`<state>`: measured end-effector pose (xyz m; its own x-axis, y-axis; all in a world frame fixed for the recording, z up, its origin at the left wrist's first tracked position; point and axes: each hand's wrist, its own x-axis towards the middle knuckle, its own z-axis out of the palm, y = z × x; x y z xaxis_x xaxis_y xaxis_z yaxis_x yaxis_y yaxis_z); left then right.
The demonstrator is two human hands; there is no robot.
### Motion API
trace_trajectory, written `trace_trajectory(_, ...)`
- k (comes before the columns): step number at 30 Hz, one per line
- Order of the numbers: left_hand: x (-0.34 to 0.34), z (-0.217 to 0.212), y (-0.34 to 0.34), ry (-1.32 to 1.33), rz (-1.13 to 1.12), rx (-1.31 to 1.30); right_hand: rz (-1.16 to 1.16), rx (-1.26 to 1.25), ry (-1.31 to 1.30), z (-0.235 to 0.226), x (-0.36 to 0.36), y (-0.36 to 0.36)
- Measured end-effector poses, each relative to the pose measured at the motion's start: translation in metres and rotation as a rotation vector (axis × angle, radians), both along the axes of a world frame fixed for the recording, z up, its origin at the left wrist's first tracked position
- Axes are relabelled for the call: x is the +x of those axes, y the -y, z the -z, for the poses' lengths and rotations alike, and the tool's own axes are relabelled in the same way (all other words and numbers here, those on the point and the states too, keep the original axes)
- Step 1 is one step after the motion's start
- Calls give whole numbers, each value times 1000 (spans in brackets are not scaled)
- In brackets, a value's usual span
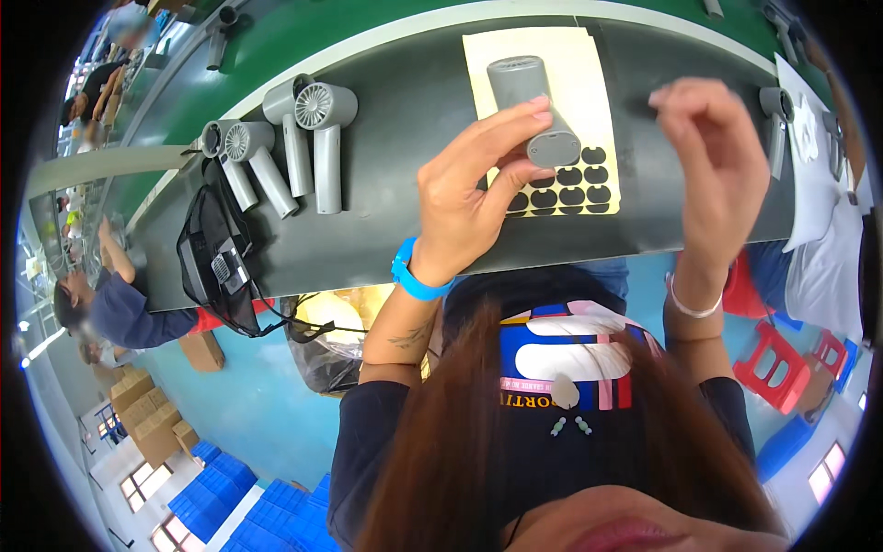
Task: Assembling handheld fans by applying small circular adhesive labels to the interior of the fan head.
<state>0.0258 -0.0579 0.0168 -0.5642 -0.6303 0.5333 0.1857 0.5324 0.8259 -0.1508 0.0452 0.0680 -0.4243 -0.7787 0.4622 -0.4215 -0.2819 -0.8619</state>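
Left-hand fingers (515, 115) clamp the grey handle (532, 106) base-up over the sticker sheet (589, 110), steadying it; right hand (713, 152) hovers pinched, contents unclear.

Dark bench (405, 175) bears 4 grey fans (285, 147), sticker sheet (579, 120).

The left hand (469, 198) covers the lower side of the grey fan handle (532, 106), and handle and hand together hide part of the yellow sheet of black oval stickers (589, 87). Whatever the right hand (713, 152) pinches at its fingertips is too small to tell, perhaps a single sticker. People at the left rim are blurred and cut off.
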Motion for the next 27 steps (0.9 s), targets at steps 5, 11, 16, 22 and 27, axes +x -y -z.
trace_trajectory(5,-7,-3,-9,-72,76,177,-134,89,111,-1,27,-10)
trace_trajectory(11,-9,-8,-11,-55,233,337,-163,98,264,0,27,-9)
trace_trajectory(16,-9,-9,-12,-85,272,426,-147,112,334,1,29,-9)
trace_trajectory(22,-10,-9,-11,-60,269,453,-128,125,350,0,28,-7)
trace_trajectory(27,-10,-10,-10,-50,263,478,-115,145,376,-2,28,-6)
